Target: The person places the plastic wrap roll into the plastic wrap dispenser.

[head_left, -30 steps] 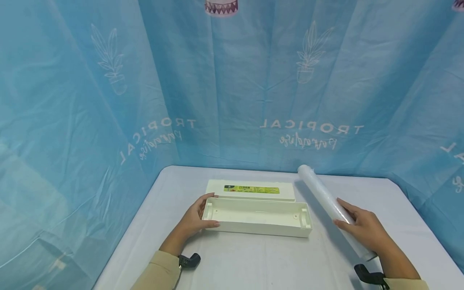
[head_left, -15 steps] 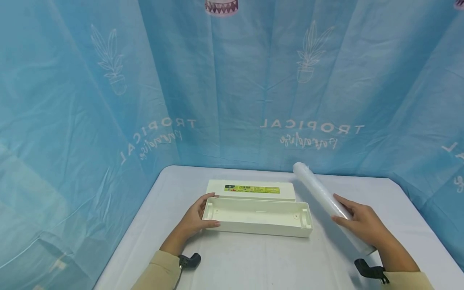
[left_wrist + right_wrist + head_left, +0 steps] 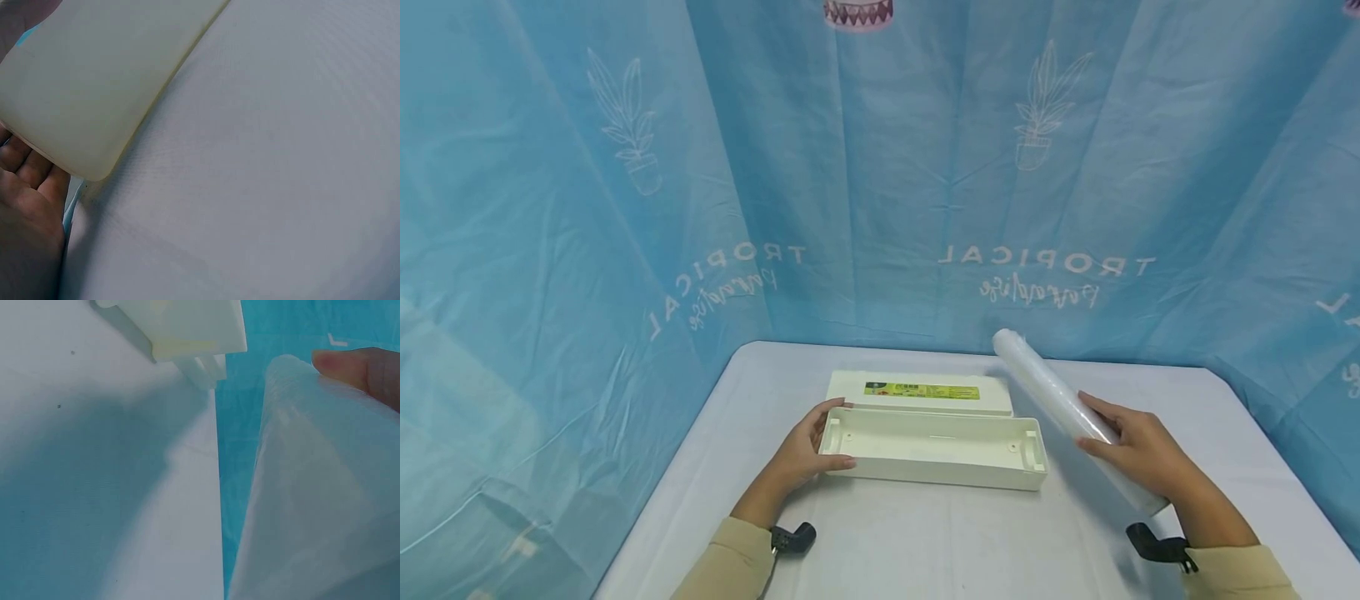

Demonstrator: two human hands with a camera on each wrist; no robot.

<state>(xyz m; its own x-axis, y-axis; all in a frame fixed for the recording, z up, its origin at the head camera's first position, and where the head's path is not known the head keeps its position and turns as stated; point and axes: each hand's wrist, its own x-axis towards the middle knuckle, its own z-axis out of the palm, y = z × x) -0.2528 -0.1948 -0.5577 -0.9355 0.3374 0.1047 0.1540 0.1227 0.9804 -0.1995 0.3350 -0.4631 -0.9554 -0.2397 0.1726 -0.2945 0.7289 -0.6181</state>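
A long cream plastic box (image 3: 940,473) lies crosswise on the table, its hollow side facing up. My left hand (image 3: 801,446) grips its left end, thumb on the front wall and fingers at the back. In the left wrist view the box's outer wall (image 3: 94,81) slants away from the palm (image 3: 28,206). My right hand (image 3: 1142,450) holds a roll of clear plastic wrap (image 3: 1052,396) around its lower half. The roll tilts, its far end up and to the left, and casts a shadow on the table. In the right wrist view the thumb (image 3: 344,365) lies along the roll (image 3: 319,481).
Behind the box lies a matching cream lid (image 3: 850,385) with a green and yellow label (image 3: 921,391). A white cloth covers the table (image 3: 925,542). Blue printed curtains (image 3: 895,208) hang along the back and sides, close to the table edge.
My right hand has shifted left and slightly away from me with the roll, bringing its far end up and nearer to the lid. The left hand and box have stayed put.
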